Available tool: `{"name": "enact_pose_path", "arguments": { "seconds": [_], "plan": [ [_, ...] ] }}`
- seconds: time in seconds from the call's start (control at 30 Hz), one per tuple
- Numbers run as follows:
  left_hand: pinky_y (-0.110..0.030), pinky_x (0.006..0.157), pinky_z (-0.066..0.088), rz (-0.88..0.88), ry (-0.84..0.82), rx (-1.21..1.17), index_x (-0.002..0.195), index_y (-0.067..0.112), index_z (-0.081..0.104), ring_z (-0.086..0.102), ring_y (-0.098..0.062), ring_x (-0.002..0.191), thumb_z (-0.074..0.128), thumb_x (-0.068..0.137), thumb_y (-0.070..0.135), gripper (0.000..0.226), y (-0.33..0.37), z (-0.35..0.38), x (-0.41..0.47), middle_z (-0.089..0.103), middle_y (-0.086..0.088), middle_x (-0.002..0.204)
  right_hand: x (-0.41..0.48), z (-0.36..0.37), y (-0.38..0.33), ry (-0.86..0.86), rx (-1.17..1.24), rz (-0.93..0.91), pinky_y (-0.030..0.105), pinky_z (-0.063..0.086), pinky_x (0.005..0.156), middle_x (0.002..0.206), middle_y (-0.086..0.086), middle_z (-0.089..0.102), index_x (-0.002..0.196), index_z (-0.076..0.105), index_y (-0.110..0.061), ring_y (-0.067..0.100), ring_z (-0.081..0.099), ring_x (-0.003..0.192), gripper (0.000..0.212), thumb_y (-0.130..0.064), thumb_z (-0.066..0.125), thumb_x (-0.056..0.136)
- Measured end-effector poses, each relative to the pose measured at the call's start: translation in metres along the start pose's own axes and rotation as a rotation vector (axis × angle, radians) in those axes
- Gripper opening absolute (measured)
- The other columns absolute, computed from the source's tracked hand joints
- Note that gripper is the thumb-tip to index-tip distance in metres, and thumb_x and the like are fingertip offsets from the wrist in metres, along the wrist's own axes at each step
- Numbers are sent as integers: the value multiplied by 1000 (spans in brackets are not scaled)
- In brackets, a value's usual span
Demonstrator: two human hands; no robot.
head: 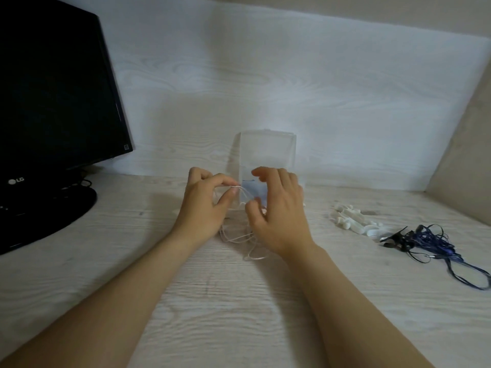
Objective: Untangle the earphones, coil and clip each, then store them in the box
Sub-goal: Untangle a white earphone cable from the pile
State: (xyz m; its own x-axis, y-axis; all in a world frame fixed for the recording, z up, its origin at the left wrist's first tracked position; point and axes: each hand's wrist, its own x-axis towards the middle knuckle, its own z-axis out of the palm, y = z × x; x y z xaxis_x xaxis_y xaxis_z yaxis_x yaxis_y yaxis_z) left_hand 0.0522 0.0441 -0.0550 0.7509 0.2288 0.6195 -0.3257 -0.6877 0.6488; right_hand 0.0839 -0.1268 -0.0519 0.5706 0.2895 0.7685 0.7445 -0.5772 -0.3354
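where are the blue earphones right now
In the head view the blue earphones lie tangled on the table at the far right, right of the pile of white clips, apart from the white earphones that the left hand pinches.

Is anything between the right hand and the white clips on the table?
Nothing visible does. Only bare table lies between the right hand and the white clips; the blue earphones lie beyond them, farther right. The left hand pinches the white earphones.

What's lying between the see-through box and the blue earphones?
A little pile of white clips lies between the box and the blue earphones, in the head view.
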Motion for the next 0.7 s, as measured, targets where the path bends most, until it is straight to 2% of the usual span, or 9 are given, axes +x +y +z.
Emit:
{"name": "enact_pose_path", "arguments": {
  "seconds": [0.07,0.13,0.2,0.3,0.37,0.47,0.53,0.6,0.7],
  "plan": [
    [-9,99,32,23,-5,-24,108,35,77,47,-10,116,74,98,34,11,2,3,0,41,4,120,0,6,3,-36,17,28,36,42,93,111,-5,66,129,61,-19,17,55,105,39,-35,48,96],
    [-18,102,36,57,-7,-36,106,35,77,48,-14,120,72,99,36,9,6,5,2,50,9,121,1,10,10,-28,39,50,37,47,82,97,-7,71,118,68,-20,15,61,91,29,-36,47,104],
    [-29,98,46,62,-41,-127,105,30,76,59,-15,113,68,102,35,9,10,5,3,68,13,110,2,8,10,-33,132,115,34,48,68,79,-8,70,106,71,-19,10,63,73,24,-30,50,108],
    [-43,82,62,-76,-125,-395,106,18,71,75,-17,90,71,101,28,12,20,1,0,78,1,94,1,1,4,-19,294,255,23,49,58,67,-2,70,106,69,-17,8,68,63,23,-24,48,111],
    [-45,79,64,-106,-195,-431,107,18,70,76,-19,81,79,95,27,18,21,2,-2,79,-3,92,2,-1,2,15,359,310,21,49,56,65,1,70,104,67,-15,10,68,60,23,-23,47,112],
    [-45,90,62,-47,-241,-306,100,28,75,75,-11,89,88,86,31,19,12,9,-3,79,6,92,3,1,2,52,389,345,25,51,58,64,0,69,104,64,-17,10,67,58,25,-27,43,113],
    [-46,97,58,-30,-252,-265,100,30,77,74,-8,100,84,87,39,18,8,10,-3,79,11,97,3,2,3,65,391,336,30,53,60,63,0,69,105,63,-19,11,67,58,25,-28,41,114],
    [-46,103,56,-81,-279,-304,114,33,74,72,-9,111,79,83,50,35,9,9,-4,78,12,110,4,0,1,93,412,331,30,52,61,62,0,68,106,62,-18,11,66,57,25,-27,40,114],
    [-48,104,54,-179,-351,-355,124,41,69,72,-12,111,66,83,54,44,7,11,-2,77,11,115,6,2,0,122,496,358,31,49,59,64,-3,62,105,62,-17,13,60,56,26,-27,40,114]
  ]
}}
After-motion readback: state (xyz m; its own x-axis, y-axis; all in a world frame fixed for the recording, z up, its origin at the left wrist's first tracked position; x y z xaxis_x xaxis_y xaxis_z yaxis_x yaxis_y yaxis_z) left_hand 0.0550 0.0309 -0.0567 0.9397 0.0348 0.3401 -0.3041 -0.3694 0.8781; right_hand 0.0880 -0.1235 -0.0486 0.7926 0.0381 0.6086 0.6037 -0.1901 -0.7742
